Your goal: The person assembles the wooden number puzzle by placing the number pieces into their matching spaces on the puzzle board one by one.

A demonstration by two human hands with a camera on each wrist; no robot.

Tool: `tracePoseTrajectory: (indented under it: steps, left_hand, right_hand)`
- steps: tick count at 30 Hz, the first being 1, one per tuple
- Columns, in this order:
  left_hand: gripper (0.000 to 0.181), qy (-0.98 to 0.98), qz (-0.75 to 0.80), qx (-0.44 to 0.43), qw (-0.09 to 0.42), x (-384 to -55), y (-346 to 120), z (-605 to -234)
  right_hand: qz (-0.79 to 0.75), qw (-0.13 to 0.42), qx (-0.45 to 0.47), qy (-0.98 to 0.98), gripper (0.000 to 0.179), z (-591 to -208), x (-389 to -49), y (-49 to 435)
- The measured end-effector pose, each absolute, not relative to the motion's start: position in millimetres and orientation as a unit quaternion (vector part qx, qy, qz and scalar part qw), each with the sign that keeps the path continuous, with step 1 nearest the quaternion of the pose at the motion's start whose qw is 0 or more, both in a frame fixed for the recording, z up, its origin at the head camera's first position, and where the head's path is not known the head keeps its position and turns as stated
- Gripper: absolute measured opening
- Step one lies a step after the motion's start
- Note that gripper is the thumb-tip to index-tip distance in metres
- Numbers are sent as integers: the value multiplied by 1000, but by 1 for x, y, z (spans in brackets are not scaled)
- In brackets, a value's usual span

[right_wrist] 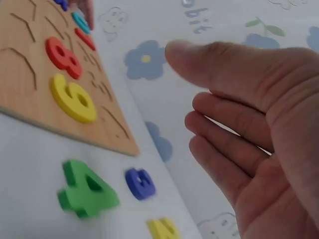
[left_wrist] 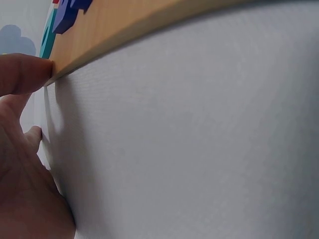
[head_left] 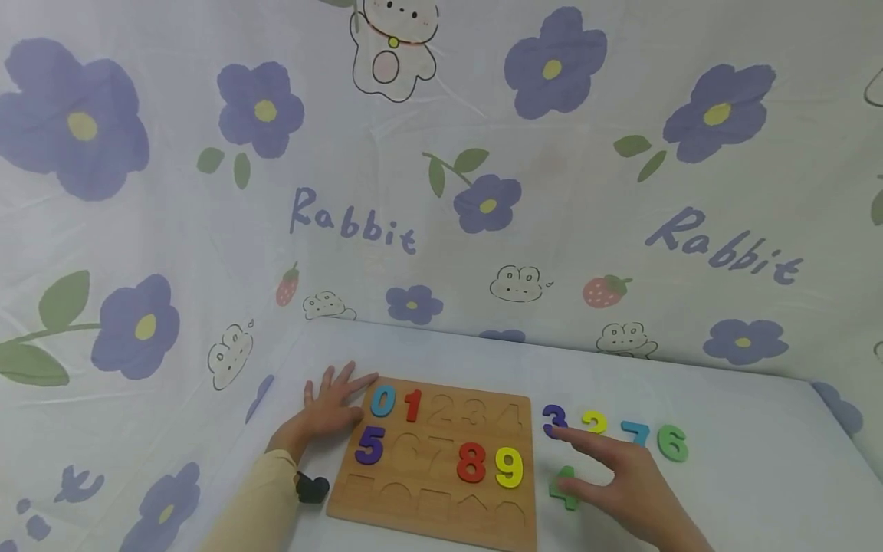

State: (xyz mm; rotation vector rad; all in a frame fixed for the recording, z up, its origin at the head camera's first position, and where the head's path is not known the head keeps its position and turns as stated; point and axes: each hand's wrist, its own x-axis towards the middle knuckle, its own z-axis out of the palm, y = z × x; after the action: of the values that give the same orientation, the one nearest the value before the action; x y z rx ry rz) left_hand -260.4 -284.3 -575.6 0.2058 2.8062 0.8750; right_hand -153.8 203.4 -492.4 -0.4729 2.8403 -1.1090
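Note:
A wooden number board (head_left: 428,491) lies on the white table. My left hand (head_left: 333,410) is at its upper left corner, fingers spread and thumb against the edge. Seated in the board are a blue 0 (head_left: 382,401), red 1 (head_left: 412,406), purple 5 (head_left: 370,446), red 8 (head_left: 472,462) and yellow 9 (head_left: 510,468). To the right, my right hand (head_left: 624,483) hovers with thumb and index finger apart, nothing between them. In the head view its thumb overlaps a loose green 4 (right_wrist: 82,191), and its index fingertip overlaps a purple 3 (head_left: 553,418).
Behind the right hand lie a yellow 2 (head_left: 595,420), a blue 7 (head_left: 635,429), partly hidden, and a green 6 (head_left: 672,443). A small black object (head_left: 313,488) is beside the left sleeve. Flower-printed cloth (head_left: 448,261) rises behind the table.

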Motion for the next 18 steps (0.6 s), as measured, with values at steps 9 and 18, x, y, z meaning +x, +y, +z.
tracePoseTrajectory:
  steps: [9,18]
  left_hand:
    - [72,948,297,70,94,-261,-285,-578]
    - [73,945,304,73,95,-258,-286,-574]
  right_hand:
    - [-363,84,-99,923,71,-484,-139,244]
    - [-355,106,-56,927,74,-500,-131,265]
